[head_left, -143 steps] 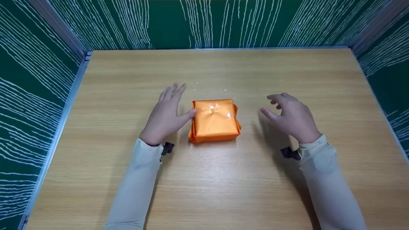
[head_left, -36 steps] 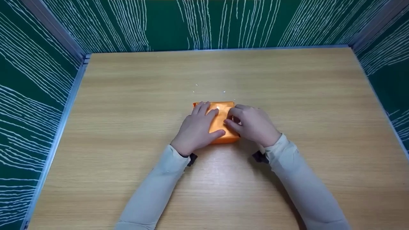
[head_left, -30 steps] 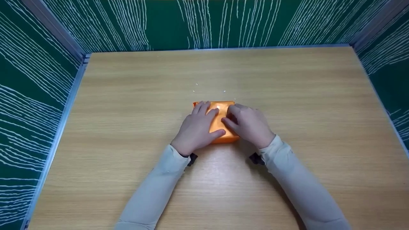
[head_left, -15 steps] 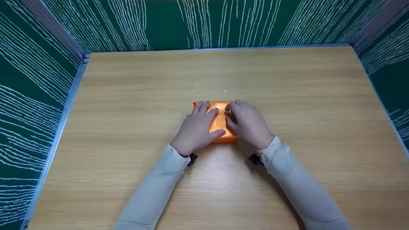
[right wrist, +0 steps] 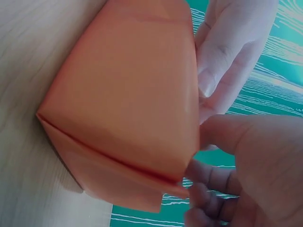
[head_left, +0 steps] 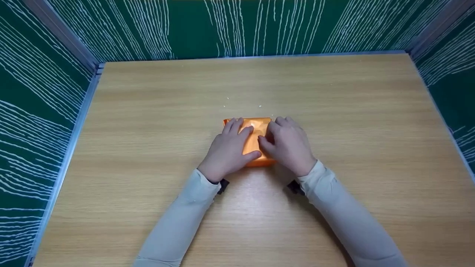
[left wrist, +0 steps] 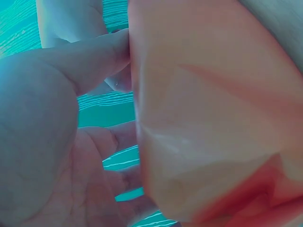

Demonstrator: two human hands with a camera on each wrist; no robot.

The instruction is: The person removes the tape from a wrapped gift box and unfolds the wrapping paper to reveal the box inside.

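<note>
A small box-like package (head_left: 252, 144) wrapped in shiny orange paper lies on the wooden table. My left hand (head_left: 227, 148) rests over its left part, fingers extended and thumb spread along the top near the front. At the right end, my right hand (head_left: 291, 146) has its fingers curled against the package and its thumb on the top. In the right wrist view, the folded end flap (right wrist: 123, 177) sticks out toward my right fingertips, which pinch around that corner. The left wrist view shows the orange wrapper (left wrist: 213, 118) close up, with creases and a red-shaded fold low down.
A few tiny white specks (head_left: 260, 106) lie on the wooden tabletop (head_left: 148, 111) behind the package. Green panels (head_left: 193, 29) with white streaks stand at the back and both sides, with bluish edging along the table. A dark wrist camera (head_left: 296, 187) sits under the right cuff.
Both hands, earlier apart with the left thumb at the package, have come together over it. Lately the left stays still, while the right fingers and thumb shift slightly at the right edge.
</note>
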